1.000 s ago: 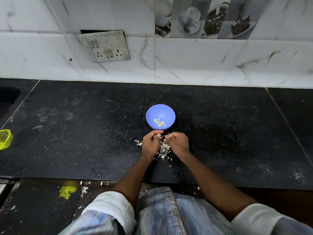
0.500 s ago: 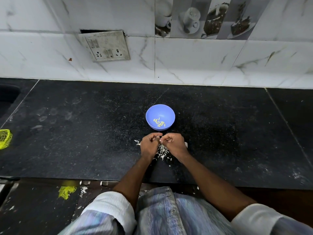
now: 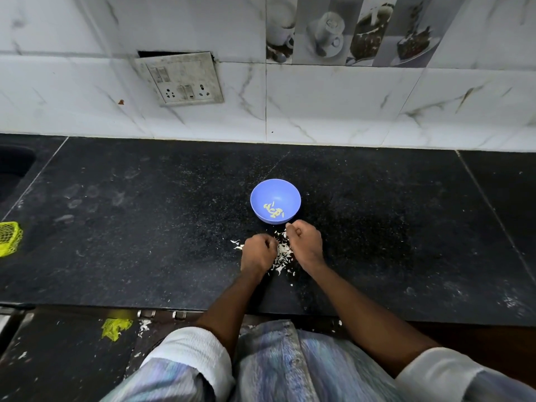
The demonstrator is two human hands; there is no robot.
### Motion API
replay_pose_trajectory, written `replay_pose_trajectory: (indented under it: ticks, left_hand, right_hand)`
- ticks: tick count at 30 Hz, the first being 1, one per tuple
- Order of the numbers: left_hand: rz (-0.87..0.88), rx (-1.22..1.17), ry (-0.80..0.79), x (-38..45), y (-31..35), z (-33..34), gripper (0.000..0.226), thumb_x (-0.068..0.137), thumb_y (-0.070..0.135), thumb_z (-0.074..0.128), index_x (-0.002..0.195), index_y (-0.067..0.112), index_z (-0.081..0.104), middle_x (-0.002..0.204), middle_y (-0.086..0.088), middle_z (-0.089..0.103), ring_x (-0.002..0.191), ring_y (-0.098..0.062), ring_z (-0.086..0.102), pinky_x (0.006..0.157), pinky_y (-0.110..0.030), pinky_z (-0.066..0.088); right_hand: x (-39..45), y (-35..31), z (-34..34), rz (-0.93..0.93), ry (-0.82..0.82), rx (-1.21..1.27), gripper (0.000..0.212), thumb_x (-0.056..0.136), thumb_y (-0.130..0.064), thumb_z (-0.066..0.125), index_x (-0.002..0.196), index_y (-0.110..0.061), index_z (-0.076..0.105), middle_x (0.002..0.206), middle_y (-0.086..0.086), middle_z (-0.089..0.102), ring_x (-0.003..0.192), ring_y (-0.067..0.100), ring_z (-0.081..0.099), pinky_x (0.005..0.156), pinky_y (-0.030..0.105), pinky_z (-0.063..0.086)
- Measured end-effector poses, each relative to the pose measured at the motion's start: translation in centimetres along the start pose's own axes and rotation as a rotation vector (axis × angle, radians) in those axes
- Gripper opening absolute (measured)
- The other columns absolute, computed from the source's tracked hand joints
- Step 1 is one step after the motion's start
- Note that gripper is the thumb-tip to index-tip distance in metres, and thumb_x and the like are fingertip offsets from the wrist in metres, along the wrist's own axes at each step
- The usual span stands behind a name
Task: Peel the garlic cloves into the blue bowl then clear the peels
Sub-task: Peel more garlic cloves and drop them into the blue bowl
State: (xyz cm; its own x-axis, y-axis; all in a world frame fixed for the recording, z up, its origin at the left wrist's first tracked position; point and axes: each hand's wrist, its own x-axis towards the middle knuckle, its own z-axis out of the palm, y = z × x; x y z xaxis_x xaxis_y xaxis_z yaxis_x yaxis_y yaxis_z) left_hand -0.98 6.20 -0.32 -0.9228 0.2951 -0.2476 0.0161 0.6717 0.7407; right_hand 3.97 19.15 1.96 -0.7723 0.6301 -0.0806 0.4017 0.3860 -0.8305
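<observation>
A blue bowl (image 3: 262, 190) stands on the black counter (image 3: 145, 227) and holds several peeled garlic cloves (image 3: 273, 211). Just in front of it lies a small heap of white peels (image 3: 282, 255). My right hand (image 3: 306, 242) is curled shut at the bowl's near rim, with a pale bit of a garlic clove showing at its fingertips. To the left of the peels rests my left hand (image 3: 258, 252), fingers closed, and nothing shows in it. The two hands are apart, with the peels between them.
A yellow mesh bag (image 3: 8, 239) lies at the counter's left edge, with a dark sink (image 3: 14, 166) behind it. On the tiled wall hangs a loose switch panel (image 3: 182, 79). Below the counter's front edge sit a yellow scrap (image 3: 116, 327) and stray peels.
My hands were pressed together over the peels. They have now come apart: the right hand moved forward to the bowl's rim and the left hand stayed by the peels.
</observation>
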Motion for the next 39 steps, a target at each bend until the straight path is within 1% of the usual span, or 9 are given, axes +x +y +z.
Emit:
replay_pose_trajectory:
  ticks: [3, 6, 13, 20, 23, 26, 28, 32, 39]
  left_hand:
    - [0.075, 0.001, -0.024, -0.1, -0.2, -0.3, 0.034, 0.084, -0.003, 0.058, 0.094, 0.02, 0.08, 0.091, 0.009, 0.078, 0.084, -0.008, 0.071, 0.082, -0.022, 0.055]
    - [0.086, -0.051, -0.02, 0.0, 0.2, -0.5, 0.034, 0.084, -0.003, 0.056, 0.086, 0.019, 0.081, 0.082, 0.009, 0.077, 0.064, -0.001, 0.063, 0.066, -0.021, 0.05]
    - [0.126, -0.032, 0.049, 0.8, 0.8, -0.9, 0.031, 0.091, 0.005, 0.052, 0.097, 0.023, 0.076, 0.09, 0.009, 0.076, 0.079, -0.016, 0.069, 0.072, -0.029, 0.052]
    - [0.09, -0.016, 0.061, 1.1, 0.1, -1.3, 0.017, 0.096, 0.012, 0.064, 0.087, 0.022, 0.075, 0.077, 0.008, 0.074, 0.073, -0.014, 0.069, 0.07, -0.031, 0.054]
    - [0.07, -0.063, 0.067, 1.1, -0.2, -1.4, 0.041, 0.085, -0.008, 0.053, 0.091, 0.023, 0.077, 0.086, 0.012, 0.076, 0.082, -0.005, 0.071, 0.082, -0.028, 0.058]
    - [0.042, -0.103, 0.094, 0.9, -1.0, -1.3, 0.033, 0.088, -0.001, 0.059, 0.091, 0.026, 0.076, 0.083, 0.013, 0.075, 0.079, -0.007, 0.071, 0.079, -0.029, 0.058]
    - [0.023, -0.119, 0.142, 0.8, -1.7, -1.7, 0.028, 0.092, 0.005, 0.058, 0.091, 0.027, 0.076, 0.08, 0.011, 0.074, 0.076, -0.012, 0.069, 0.075, -0.03, 0.056]
    - [0.028, -0.168, 0.214, 0.3, -3.2, -3.2, 0.058, 0.071, -0.02, 0.049, 0.106, 0.016, 0.076, 0.097, 0.003, 0.073, 0.086, -0.011, 0.068, 0.088, -0.029, 0.057]
    - [-0.026, -0.109, 0.349, -0.2, -7.1, -6.2, 0.037, 0.088, -0.007, 0.056, 0.106, 0.016, 0.078, 0.105, 0.001, 0.074, 0.095, -0.016, 0.069, 0.092, -0.026, 0.053]
  right_hand:
    - [0.6, -0.5, -0.1, -0.028, 0.035, 0.025, 0.016, 0.089, -0.023, 0.073, 0.075, -0.018, 0.064, 0.068, -0.008, 0.065, 0.063, 0.01, 0.061, 0.066, 0.04, 0.055]
    - [1.4, -1.4, 0.0, -0.075, 0.079, 0.029, 0.01, 0.085, -0.015, 0.076, 0.082, -0.022, 0.07, 0.083, -0.01, 0.066, 0.073, 0.01, 0.066, 0.071, 0.039, 0.058]
    - [3.5, -2.9, 0.9, -0.051, 0.089, -0.061, 0.011, 0.093, -0.014, 0.069, 0.099, -0.015, 0.079, 0.102, 0.0, 0.07, 0.093, 0.018, 0.068, 0.078, 0.03, 0.052]
    - [2.5, -2.5, 0.6, -0.06, 0.294, -0.042, 0.036, 0.095, -0.033, 0.07, 0.067, -0.013, 0.057, 0.06, -0.001, 0.059, 0.058, 0.026, 0.055, 0.055, 0.038, 0.042]
    - [0.9, -1.7, 1.3, -0.156, 0.222, -0.152, 0.014, 0.087, -0.02, 0.077, 0.076, -0.016, 0.069, 0.08, -0.002, 0.07, 0.072, 0.024, 0.065, 0.06, 0.035, 0.045]
    - [-0.5, -0.8, 2.2, -0.261, 0.088, -0.265, 0.01, 0.083, -0.01, 0.074, 0.085, -0.018, 0.07, 0.101, -0.006, 0.067, 0.082, 0.022, 0.066, 0.062, 0.035, 0.048]
    - [-1.1, -0.8, 2.9, -0.296, 0.036, -0.29, 0.007, 0.086, -0.013, 0.071, 0.089, -0.019, 0.07, 0.102, -0.006, 0.067, 0.084, 0.023, 0.067, 0.064, 0.037, 0.051]
    - [-1.5, -1.8, 4.8, -0.293, -0.037, -0.337, 0.012, 0.09, -0.014, 0.067, 0.101, -0.018, 0.072, 0.102, 0.002, 0.071, 0.09, 0.032, 0.069, 0.07, 0.044, 0.055]
    - [-2.0, -2.9, 7.8, -0.192, -0.246, -0.394, 0.024, 0.087, -0.005, 0.068, 0.102, -0.023, 0.073, 0.108, -0.004, 0.061, 0.097, 0.023, 0.064, 0.074, 0.038, 0.053]
